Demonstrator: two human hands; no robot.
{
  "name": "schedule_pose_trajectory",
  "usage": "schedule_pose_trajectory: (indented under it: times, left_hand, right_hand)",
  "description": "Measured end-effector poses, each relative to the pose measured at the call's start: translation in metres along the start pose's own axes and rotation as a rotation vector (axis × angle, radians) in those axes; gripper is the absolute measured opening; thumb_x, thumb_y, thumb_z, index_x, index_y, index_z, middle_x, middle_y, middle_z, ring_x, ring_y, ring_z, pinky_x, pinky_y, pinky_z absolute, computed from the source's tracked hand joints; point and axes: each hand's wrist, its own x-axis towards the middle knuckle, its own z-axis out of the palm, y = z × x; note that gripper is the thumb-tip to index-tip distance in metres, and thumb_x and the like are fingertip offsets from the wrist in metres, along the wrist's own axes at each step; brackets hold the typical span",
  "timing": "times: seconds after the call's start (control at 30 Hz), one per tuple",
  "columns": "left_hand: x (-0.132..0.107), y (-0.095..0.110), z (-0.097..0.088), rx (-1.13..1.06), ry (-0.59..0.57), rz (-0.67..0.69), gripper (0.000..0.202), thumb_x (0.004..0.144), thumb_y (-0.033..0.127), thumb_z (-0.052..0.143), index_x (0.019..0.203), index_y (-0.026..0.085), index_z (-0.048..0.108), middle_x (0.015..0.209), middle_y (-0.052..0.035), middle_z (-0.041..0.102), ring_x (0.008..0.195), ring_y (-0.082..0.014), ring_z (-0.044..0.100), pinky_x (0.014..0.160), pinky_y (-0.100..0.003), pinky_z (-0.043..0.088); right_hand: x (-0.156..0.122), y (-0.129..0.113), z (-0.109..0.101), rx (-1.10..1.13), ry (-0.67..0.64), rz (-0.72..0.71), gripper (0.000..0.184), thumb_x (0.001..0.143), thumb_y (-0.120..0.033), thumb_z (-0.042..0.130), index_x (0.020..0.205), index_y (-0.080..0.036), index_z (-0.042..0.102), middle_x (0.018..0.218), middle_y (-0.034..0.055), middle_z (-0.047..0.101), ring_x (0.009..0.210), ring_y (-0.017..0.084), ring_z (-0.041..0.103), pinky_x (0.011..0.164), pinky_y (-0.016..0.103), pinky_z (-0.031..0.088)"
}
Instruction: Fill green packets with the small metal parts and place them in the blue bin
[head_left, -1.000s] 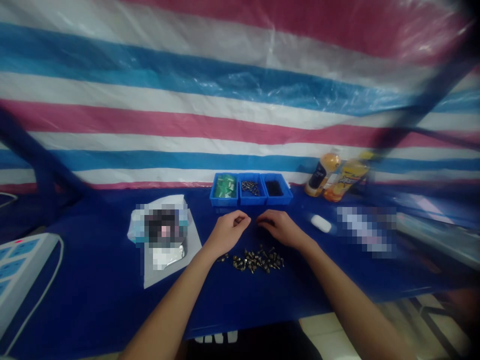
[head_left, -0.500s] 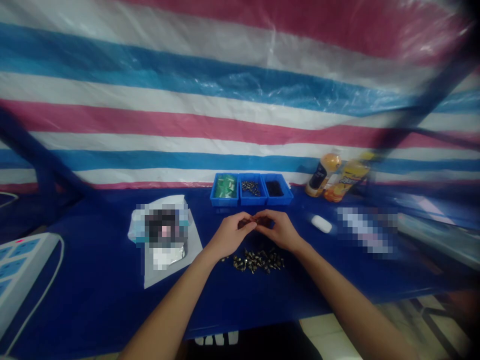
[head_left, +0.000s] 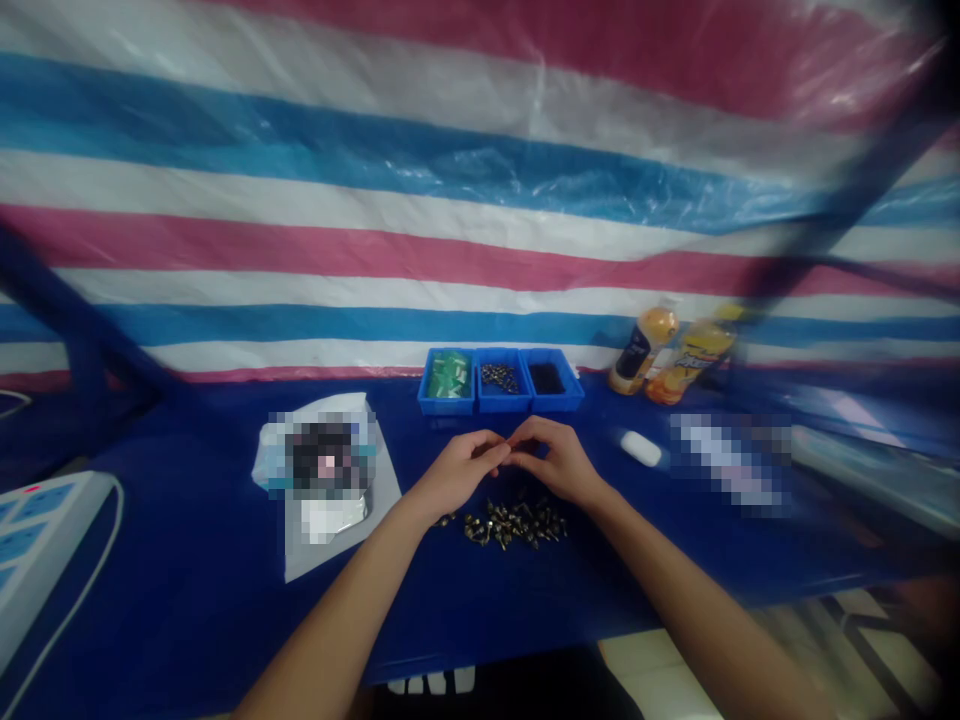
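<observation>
Metal screws (head_left: pixel 514 526), left hand (head_left: pixel 457 475), right hand (head_left: pixel 559 462), pinched

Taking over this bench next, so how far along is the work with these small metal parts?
Done: the middle blue bin already holds a heap of dark metal parts. In hand: the left hand and right hand meet at the fingertips; anything held is too small to tell. Left: a loose pile of small metal parts lies on the blue tabletop in front of the bins.

Blue table (head_left: pixel 187 610) w/ loose fasteners (head_left: pixel 514 525) — 3 blue bins (head_left: pixel 500 395), 2 bottles (head_left: pixel 643 350)
</observation>
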Motion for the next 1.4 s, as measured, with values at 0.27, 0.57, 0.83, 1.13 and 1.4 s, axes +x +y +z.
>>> schedule_pose_trajectory:
  times: [0.27, 0.57, 0.83, 1.13, 1.4]
  left_hand:
    - [0.001, -0.001, -0.004, -0.008, 0.051, -0.028, 0.034, 0.087, 0.050, 0.054, 0.086, 0.017, 0.063, 0.078, -0.0018, 0.062, 0.072, -0.0152, 0.054, 0.064, -0.026, 0.038]
    - [0.001, -0.003, -0.004, -0.018, 0.049, -0.024, 0.032, 0.086, 0.048, 0.056, 0.085, 0.017, 0.064, 0.076, -0.0010, 0.062, 0.070, -0.0142, 0.054, 0.064, -0.026, 0.038]
    - [0.001, -0.002, -0.003, -0.027, 0.062, -0.029, 0.035, 0.084, 0.051, 0.059, 0.084, 0.017, 0.066, 0.072, 0.0005, 0.060, 0.068, -0.0136, 0.053, 0.063, -0.025, 0.037]
    - [0.006, -0.006, -0.004, -0.061, 0.245, -0.086, 0.048, 0.087, 0.061, 0.046, 0.088, 0.016, 0.065, 0.080, -0.0046, 0.064, 0.067, -0.0144, 0.055, 0.060, -0.025, 0.040]
    - [0.003, -0.002, -0.014, 0.156, 0.323, -0.026, 0.038, 0.087, 0.053, 0.049, 0.088, 0.019, 0.066, 0.076, -0.0028, 0.065, 0.069, -0.0170, 0.058, 0.064, -0.027, 0.041]
  right_hand:
    - [0.002, -0.006, -0.007, -0.040, -0.074, -0.035, 0.014, 0.092, -0.030, 0.058, 0.093, -0.020, 0.069, 0.089, 0.0052, 0.070, 0.081, 0.017, 0.065, 0.075, 0.029, 0.050]
    - [0.000, -0.004, -0.003, -0.040, -0.086, -0.006, 0.014, 0.091, -0.028, 0.058, 0.095, -0.020, 0.068, 0.089, 0.0050, 0.069, 0.079, 0.016, 0.063, 0.071, 0.028, 0.048]
    - [0.000, -0.008, -0.002, -0.003, -0.076, 0.054, 0.017, 0.090, -0.033, 0.059, 0.090, -0.019, 0.068, 0.084, 0.0037, 0.069, 0.075, 0.015, 0.063, 0.067, 0.025, 0.046]
    - [0.003, 0.005, 0.001, 0.181, 0.063, 0.320, 0.031, 0.088, -0.047, 0.058, 0.086, -0.017, 0.062, 0.069, -0.0017, 0.057, 0.055, 0.010, 0.051, 0.054, 0.024, 0.042]
    - [0.003, 0.013, -0.002, 0.144, 0.024, 0.334, 0.039, 0.086, -0.043, 0.061, 0.117, -0.019, 0.060, 0.073, -0.0005, 0.061, 0.060, 0.012, 0.052, 0.057, 0.025, 0.043]
